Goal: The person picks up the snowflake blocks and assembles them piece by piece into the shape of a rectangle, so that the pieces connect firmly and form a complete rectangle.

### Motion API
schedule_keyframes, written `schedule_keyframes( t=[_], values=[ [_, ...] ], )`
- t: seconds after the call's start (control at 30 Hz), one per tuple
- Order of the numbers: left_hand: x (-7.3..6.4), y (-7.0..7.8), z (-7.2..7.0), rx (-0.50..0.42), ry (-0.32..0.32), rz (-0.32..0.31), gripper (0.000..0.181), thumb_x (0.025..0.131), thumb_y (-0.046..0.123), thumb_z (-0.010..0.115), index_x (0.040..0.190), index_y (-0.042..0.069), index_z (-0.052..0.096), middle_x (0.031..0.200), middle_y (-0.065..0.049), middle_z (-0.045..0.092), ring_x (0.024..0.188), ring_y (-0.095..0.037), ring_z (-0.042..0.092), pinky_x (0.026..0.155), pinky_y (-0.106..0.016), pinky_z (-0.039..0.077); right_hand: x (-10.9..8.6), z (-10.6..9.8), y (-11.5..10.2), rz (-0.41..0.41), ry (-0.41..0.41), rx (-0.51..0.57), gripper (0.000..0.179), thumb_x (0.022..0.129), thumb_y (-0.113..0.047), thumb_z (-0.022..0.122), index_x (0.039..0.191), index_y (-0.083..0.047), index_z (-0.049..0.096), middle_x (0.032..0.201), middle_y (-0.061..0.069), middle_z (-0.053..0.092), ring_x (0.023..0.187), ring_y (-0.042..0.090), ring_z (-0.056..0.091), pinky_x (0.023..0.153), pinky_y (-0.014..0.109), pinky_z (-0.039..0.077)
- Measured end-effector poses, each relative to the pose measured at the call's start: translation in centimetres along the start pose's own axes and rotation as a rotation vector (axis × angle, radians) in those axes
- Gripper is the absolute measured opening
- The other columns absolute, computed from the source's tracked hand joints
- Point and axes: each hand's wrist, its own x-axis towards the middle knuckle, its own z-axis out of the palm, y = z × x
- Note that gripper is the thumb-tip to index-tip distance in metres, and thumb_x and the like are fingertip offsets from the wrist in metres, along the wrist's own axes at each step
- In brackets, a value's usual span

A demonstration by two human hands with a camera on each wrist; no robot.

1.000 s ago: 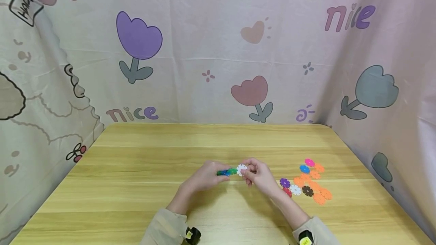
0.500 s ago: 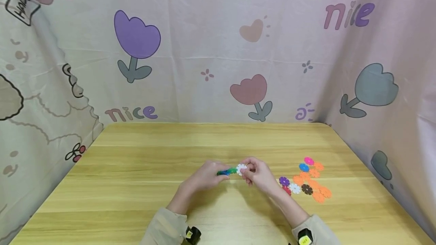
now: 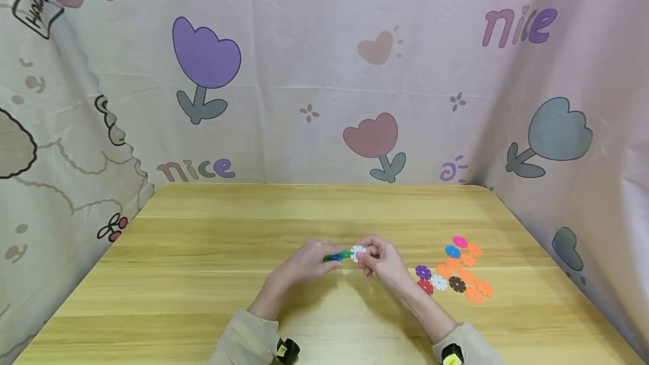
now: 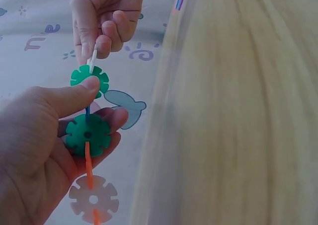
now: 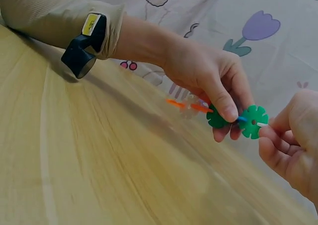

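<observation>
My left hand (image 3: 306,262) grips a chain of slotted snowflake discs above the table. In the left wrist view a green disc (image 4: 75,135) lies across its fingers, and the thumb presses on the far green disc (image 4: 102,80). A blue disc (image 4: 88,113), edge-on, links these two. Below hang an orange disc (image 4: 89,165) and a translucent white disc (image 4: 107,205), with more orange at the frame's bottom. My right hand (image 3: 386,263) pinches a white snowflake disc (image 3: 357,249), seen edge-on in the wrist views, its edge at the far green disc's rim.
To the right on the wooden table (image 3: 203,297) lie loose discs: several orange ones (image 3: 444,269), a pink (image 3: 459,241), a blue (image 3: 453,251), a purple (image 3: 423,272), a red (image 3: 425,287), a white (image 3: 439,282) and a dark brown one (image 3: 457,284). A printed curtain (image 3: 284,139) hangs behind.
My right hand has shifted slightly left with the white disc, closer to the green disc. The left hand keeps its grip on the chain in nearly the same place.
</observation>
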Motion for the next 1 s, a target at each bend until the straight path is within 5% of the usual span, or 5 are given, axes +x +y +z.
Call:
schedule_keyframes(
  t=[0.43,0.6,0.83,1.0],
  values=[
    [0.3,0.1,0.6,-0.080,0.019,-0.162,0.037,0.088,0.020,0.065,0.121,0.004,0.060,0.114,-0.009,0.063,0.086,-0.010,0.057,0.078,-0.026,0.048,0.3,-0.3,0.1,0.013,0.053,-0.090,0.029,0.089,0.001,0.058,0.115,0.011,0.052,0.071,0.020,0.059,0.056,0.015,0.052,0.049,0.027,0.048],
    [0.4,0.0,0.8,-0.171,0.001,-0.202,0.044,0.087,0.019,0.066,0.126,0.001,0.055,0.105,-0.008,0.062,0.076,-0.011,0.054,0.068,-0.025,0.047,0.8,-0.3,0.4,0.024,0.100,-0.093,0.023,0.086,0.005,0.059,0.108,0.009,0.055,0.074,0.023,0.059,0.057,0.016,0.053,0.050,0.025,0.049],
    [0.0,0.2,0.5,-0.372,-0.070,-0.275,0.050,0.091,0.024,0.060,0.136,0.007,0.046,0.116,-0.013,0.059,0.106,-0.030,0.057,0.081,-0.040,0.050,1.3,-0.5,0.3,0.003,0.056,-0.097,0.027,0.090,0.004,0.054,0.115,0.013,0.055,0.081,0.026,0.059,0.061,0.016,0.056,0.056,0.026,0.052],
    [0.1,0.0,0.5,-0.508,-0.041,-0.298,0.053,0.094,0.025,0.055,0.140,0.004,0.038,0.121,-0.014,0.056,0.111,-0.032,0.053,0.087,-0.044,0.046,1.8,-0.1,0.1,0.006,0.012,-0.062,0.028,0.092,0.002,0.052,0.118,0.013,0.053,0.082,0.024,0.059,0.065,0.019,0.058,0.060,0.027,0.053]
  ],
)
